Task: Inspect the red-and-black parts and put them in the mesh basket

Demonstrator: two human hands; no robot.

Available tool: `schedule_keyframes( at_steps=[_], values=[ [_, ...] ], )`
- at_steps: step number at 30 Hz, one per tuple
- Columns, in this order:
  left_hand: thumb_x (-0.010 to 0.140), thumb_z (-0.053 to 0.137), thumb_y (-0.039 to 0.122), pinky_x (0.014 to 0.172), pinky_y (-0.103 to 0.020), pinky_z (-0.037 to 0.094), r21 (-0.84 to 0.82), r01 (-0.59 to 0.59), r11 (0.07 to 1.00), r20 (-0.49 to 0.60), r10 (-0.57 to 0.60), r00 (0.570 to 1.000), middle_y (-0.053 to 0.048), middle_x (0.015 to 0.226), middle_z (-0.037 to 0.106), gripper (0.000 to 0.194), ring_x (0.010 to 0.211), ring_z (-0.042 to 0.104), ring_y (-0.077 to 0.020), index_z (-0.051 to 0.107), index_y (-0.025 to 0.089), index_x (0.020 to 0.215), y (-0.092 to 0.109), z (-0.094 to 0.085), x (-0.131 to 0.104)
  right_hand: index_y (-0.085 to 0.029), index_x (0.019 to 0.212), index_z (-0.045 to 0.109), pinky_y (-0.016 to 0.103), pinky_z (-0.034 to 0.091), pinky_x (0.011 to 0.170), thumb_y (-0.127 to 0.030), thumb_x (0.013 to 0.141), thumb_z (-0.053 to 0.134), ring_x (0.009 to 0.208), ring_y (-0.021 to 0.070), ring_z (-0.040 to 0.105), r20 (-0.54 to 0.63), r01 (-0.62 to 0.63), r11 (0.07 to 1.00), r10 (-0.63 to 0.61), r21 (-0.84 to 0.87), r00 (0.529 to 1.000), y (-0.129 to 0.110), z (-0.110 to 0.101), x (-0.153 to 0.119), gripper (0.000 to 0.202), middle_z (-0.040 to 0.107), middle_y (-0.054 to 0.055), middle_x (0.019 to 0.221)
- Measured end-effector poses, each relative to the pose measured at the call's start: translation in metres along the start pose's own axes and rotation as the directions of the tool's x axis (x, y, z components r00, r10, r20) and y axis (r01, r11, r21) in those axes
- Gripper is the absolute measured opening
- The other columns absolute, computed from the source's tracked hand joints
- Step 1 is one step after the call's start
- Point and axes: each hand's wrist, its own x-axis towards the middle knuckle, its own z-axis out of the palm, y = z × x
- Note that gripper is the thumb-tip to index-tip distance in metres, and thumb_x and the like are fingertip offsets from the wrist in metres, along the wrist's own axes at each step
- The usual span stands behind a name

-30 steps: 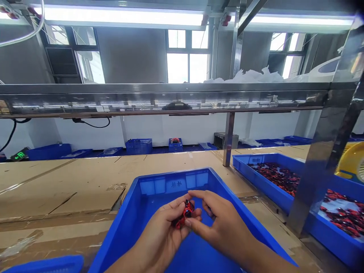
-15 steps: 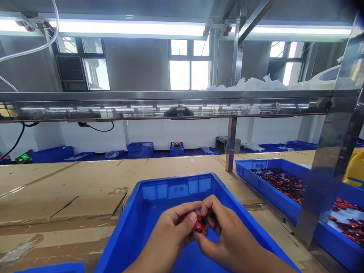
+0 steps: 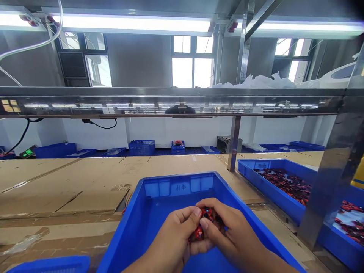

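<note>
A small red and black plastic part (image 3: pixel 202 223) sits pinched between both hands above an empty blue bin (image 3: pixel 159 193). My left hand (image 3: pixel 173 239) cups it from the left, thumb pressed on top. My right hand (image 3: pixel 230 235) closes over it from the right, fingers wrapped around its far side. Most of the part is hidden by the fingers.
A second blue bin (image 3: pixel 273 167) at the right holds many red and black parts. A steel post (image 3: pixel 233 142) stands behind it, a wider steel upright (image 3: pixel 330 182) at the right. Cardboard (image 3: pixel 71 182) covers the bench. Another blue bin's corner (image 3: pixel 54 263) shows at bottom left. A steel shelf (image 3: pixel 170 100) runs overhead.
Both hands have closed tighter around the part, and the right fingers have wrapped over it. The view has shifted slightly.
</note>
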Motion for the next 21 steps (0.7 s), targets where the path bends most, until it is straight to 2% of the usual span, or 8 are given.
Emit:
schedule_keyframes(
  at_steps=[2, 4, 6, 8, 10, 12, 16, 21],
  values=[
    [0.092, 0.060, 0.030, 0.074, -0.026, 0.058, -0.002, 0.018, 1.000, -0.040, -0.018, 0.999, -0.005, 0.072, 0.060, 0.024, 0.067, 0.063, -0.0105, 0.068, 0.008, 0.091, 0.000, 0.001, 0.000, -0.024, 0.101, 0.058, 0.025, 0.043, 0.063, -0.036, 0.095, 0.051, 0.070, 0.0143, 0.056, -0.016, -0.044, 0.996, 0.045, 0.072, 0.999, 0.000, 0.002, 0.002, 0.015, 0.062, 0.000, 0.080],
    [0.092, 0.060, 0.030, 0.067, -0.023, 0.059, 0.015, 0.035, 0.999, -0.091, -0.033, 0.995, -0.003, 0.072, 0.059, 0.022, 0.064, 0.065, -0.0108, 0.066, 0.008, 0.094, 0.003, 0.003, -0.001, -0.022, 0.093, 0.056, 0.021, 0.038, 0.050, -0.045, 0.093, 0.053, 0.055, 0.0105, 0.048, -0.057, -0.157, 0.942, 0.181, 0.298, 0.982, 0.000, 0.004, 0.005, 0.023, 0.055, -0.003, 0.066],
    [0.091, 0.062, 0.031, 0.052, -0.018, 0.056, 0.027, 0.067, 0.997, -0.150, -0.062, 0.987, 0.000, 0.074, 0.059, 0.023, 0.056, 0.065, -0.0102, 0.063, 0.011, 0.101, 0.008, 0.006, -0.003, -0.022, 0.088, 0.053, 0.017, 0.028, 0.036, -0.053, 0.092, 0.052, 0.038, 0.0067, 0.033, -0.032, -0.262, 0.755, 0.350, 0.601, 0.936, 0.000, 0.005, 0.008, 0.032, 0.044, -0.008, 0.053],
    [0.090, 0.063, 0.033, 0.036, -0.013, 0.046, 0.015, 0.107, 0.994, -0.193, -0.102, 0.976, 0.002, 0.071, 0.059, 0.026, 0.042, 0.058, -0.0064, 0.061, 0.012, 0.105, 0.012, 0.007, -0.004, -0.023, 0.086, 0.050, 0.016, 0.020, 0.026, -0.057, 0.092, 0.048, 0.030, 0.0060, 0.020, 0.064, -0.311, 0.487, 0.459, 0.817, 0.886, 0.000, 0.001, 0.011, 0.035, 0.036, -0.011, 0.045],
    [0.090, 0.063, 0.037, 0.026, -0.009, 0.033, -0.024, 0.146, 0.989, -0.196, -0.148, 0.969, 0.004, 0.068, 0.057, 0.028, 0.031, 0.047, -0.0018, 0.059, 0.013, 0.103, 0.015, 0.007, -0.005, -0.024, 0.087, 0.052, 0.017, 0.024, 0.020, -0.055, 0.092, 0.045, 0.026, 0.0079, 0.022, 0.157, -0.324, 0.264, 0.503, 0.908, 0.850, 0.001, -0.005, 0.014, 0.032, 0.037, -0.010, 0.042],
    [0.089, 0.063, 0.041, 0.023, -0.008, 0.025, -0.078, 0.171, 0.982, -0.154, -0.181, 0.971, 0.005, 0.067, 0.057, 0.029, 0.027, 0.039, 0.0008, 0.058, 0.015, 0.100, 0.016, 0.005, -0.005, -0.023, 0.091, 0.056, 0.019, 0.030, 0.019, -0.050, 0.092, 0.045, 0.026, 0.0102, 0.032, 0.221, -0.328, 0.120, 0.524, 0.937, 0.822, 0.003, -0.012, 0.015, 0.029, 0.041, -0.008, 0.044],
    [0.082, 0.071, 0.046, 0.020, -0.009, 0.024, -0.125, 0.165, 0.978, -0.009, -0.167, 0.986, 0.007, 0.070, 0.056, 0.036, 0.024, 0.034, 0.0016, 0.057, 0.017, 0.098, 0.013, -0.002, -0.005, -0.018, 0.091, 0.062, 0.017, 0.035, 0.021, -0.044, 0.090, 0.048, 0.037, 0.0101, 0.049, 0.295, -0.362, 0.048, 0.489, 0.931, 0.821, 0.009, -0.016, 0.016, 0.030, 0.059, 0.001, 0.068],
    [0.077, 0.073, 0.052, 0.019, -0.010, 0.024, -0.110, 0.130, 0.985, 0.085, -0.121, 0.989, 0.008, 0.068, 0.056, 0.043, 0.021, 0.032, 0.0011, 0.055, 0.020, 0.099, 0.011, -0.004, -0.006, -0.013, 0.083, 0.066, 0.012, 0.022, 0.024, -0.021, 0.076, 0.056, 0.036, 0.0033, 0.031, 0.327, -0.424, 0.149, 0.432, 0.893, 0.840, 0.001, -0.013, 0.014, 0.014, 0.052, -0.002, 0.066]
  ],
)
